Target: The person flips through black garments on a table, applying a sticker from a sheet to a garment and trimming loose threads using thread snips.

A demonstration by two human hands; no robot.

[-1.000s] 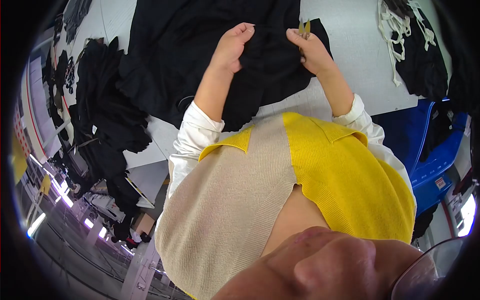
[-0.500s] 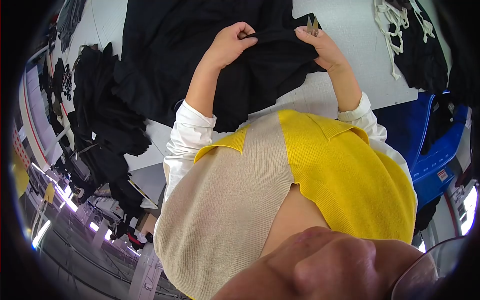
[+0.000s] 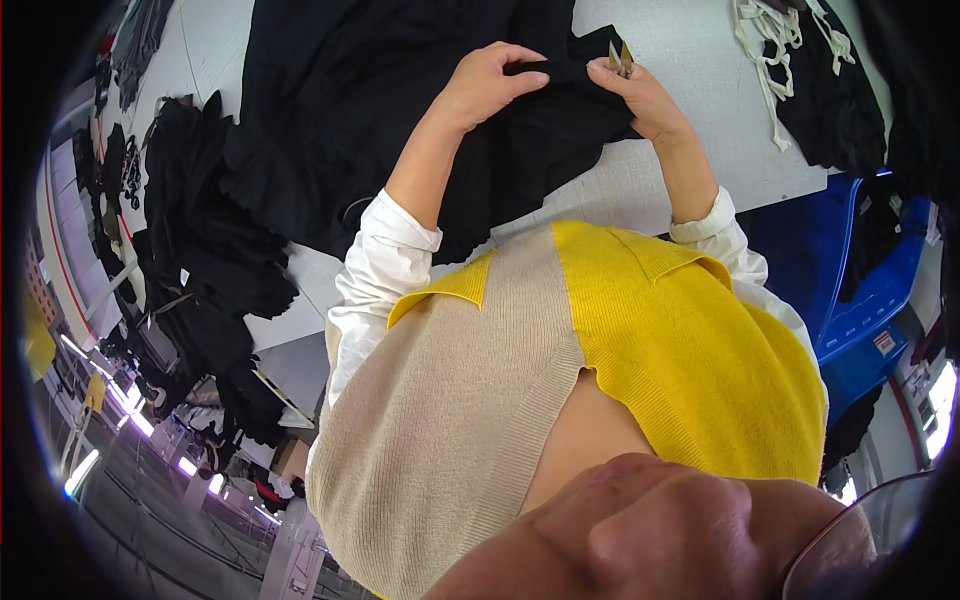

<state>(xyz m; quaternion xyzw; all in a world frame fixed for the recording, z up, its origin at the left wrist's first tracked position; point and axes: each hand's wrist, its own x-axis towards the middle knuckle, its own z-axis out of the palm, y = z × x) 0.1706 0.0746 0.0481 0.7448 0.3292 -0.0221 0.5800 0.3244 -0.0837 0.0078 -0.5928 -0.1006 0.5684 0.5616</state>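
A large piece of black fabric [image 3: 400,110], seemingly a garment, lies spread and folded across the light table ahead of me. My left hand [image 3: 492,85] is closed on it, with a fold between thumb and fingers. To the right, my right hand [image 3: 645,95] grips small metal thread snips [image 3: 620,62], their two pointed blades sticking up past the fingers. The thumb of that hand also rests against the edge of the black fabric. A short gap of fabric separates both hands. The undersides of my fingers are hidden.
Black garments [image 3: 200,220] hang in a heap off the table's left side. White cords [image 3: 772,75] lie on more black cloth [image 3: 835,95] at the right. Beyond the right table edge [image 3: 790,195] stands a blue plastic bin [image 3: 865,300] with dark cloth in it.
My left hand has shifted right along the fabric, closer to my right hand. The right hand has barely moved and keeps the snips, blades upward.
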